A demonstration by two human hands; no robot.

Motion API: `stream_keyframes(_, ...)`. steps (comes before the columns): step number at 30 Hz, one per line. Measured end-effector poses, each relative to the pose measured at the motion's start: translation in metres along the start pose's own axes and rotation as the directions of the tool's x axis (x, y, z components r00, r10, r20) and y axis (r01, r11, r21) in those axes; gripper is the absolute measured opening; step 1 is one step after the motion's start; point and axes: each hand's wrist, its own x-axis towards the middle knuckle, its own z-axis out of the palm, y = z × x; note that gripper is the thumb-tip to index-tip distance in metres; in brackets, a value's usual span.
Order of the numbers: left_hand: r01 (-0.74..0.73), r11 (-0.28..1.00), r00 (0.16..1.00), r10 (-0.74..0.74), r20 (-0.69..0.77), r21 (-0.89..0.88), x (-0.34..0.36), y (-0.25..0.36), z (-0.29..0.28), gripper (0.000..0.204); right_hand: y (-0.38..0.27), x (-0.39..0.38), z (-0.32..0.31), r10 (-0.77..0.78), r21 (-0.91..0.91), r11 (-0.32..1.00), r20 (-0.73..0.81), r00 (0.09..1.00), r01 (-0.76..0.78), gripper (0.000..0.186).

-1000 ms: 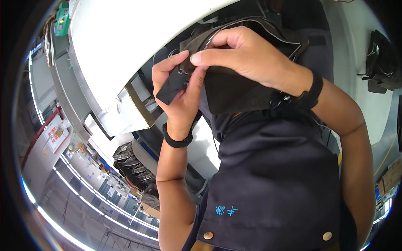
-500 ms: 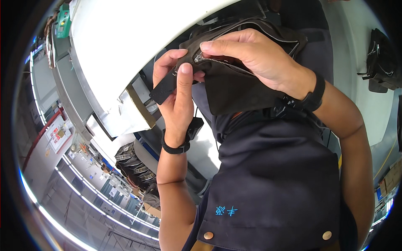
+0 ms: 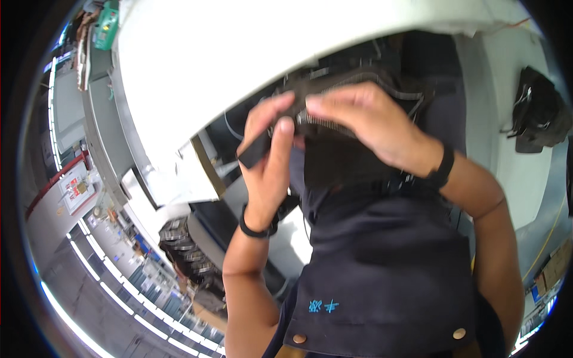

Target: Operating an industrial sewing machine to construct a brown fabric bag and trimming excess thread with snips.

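Note:
A dark brown zippered bag (image 3: 340,161) lies across my lap, against my dark apron (image 3: 388,256). My left hand (image 3: 268,170) grips its left end between thumb and fingers, and a short black strap end (image 3: 253,152) sticks out across the palm. From the right, my right hand (image 3: 385,128) reaches over the bag, its thumb and forefinger pinched at the end of the metal zipper (image 3: 331,124). Motion blur softens both hands and the bag, and the zipper's slider cannot be made out under the fingertips.
A white tabletop (image 3: 191,59) curves along the far side, with an open carton (image 3: 209,170) by its left edge. Another dark bag (image 3: 537,113) rests on a pale surface at right. Several dark bags (image 3: 185,247) are heaped at lower left. A green device (image 3: 107,27) stands at far left.
The view has shifted, so hands and bag appear lower and slightly closer together in the picture. Both hands keep their hold, and the picture is now blurred.

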Motion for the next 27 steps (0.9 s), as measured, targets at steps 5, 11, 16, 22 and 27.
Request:
stream_keyframes(5, -0.267, 0.928, 0.96, 0.279, -0.011, 0.26, -0.003, 0.04, -0.007, 0.025, -0.035, -0.015, 0.033, -0.086, -0.354, 0.931, 0.035, 0.996, 0.092, 0.022)
stream_keyframes(11, -0.179, 0.983, 0.964, 0.185, -0.189, 0.05, -0.022, 0.09, -0.032, 0.028, -0.07, -0.011, 0.084, -0.172, -0.377, 0.89, 0.241, 0.955, 0.255, 0.03)
stream_keyframes(16, -0.305, 0.926, 0.874, 0.365, -0.322, 0.221, -0.026, 0.139, -0.074, 0.031, -0.093, 0.015, 0.15, -0.109, -0.168, 0.968, 0.386, 0.916, 0.186, 0.028)
stream_keyframes(22, -0.438, 0.824, 0.711, 0.563, -0.422, 0.36, -0.014, 0.202, -0.115, 0.03, -0.133, 0.039, 0.224, -0.125, 0.02, 0.991, 0.515, 0.848, 0.135, 0.026)
stream_keyframes(27, -0.525, 0.783, 0.671, 0.622, -0.404, 0.333, 0.017, 0.221, -0.142, 0.028, -0.159, 0.066, 0.249, -0.213, 0.064, 0.975, 0.535, 0.818, 0.212, 0.025)
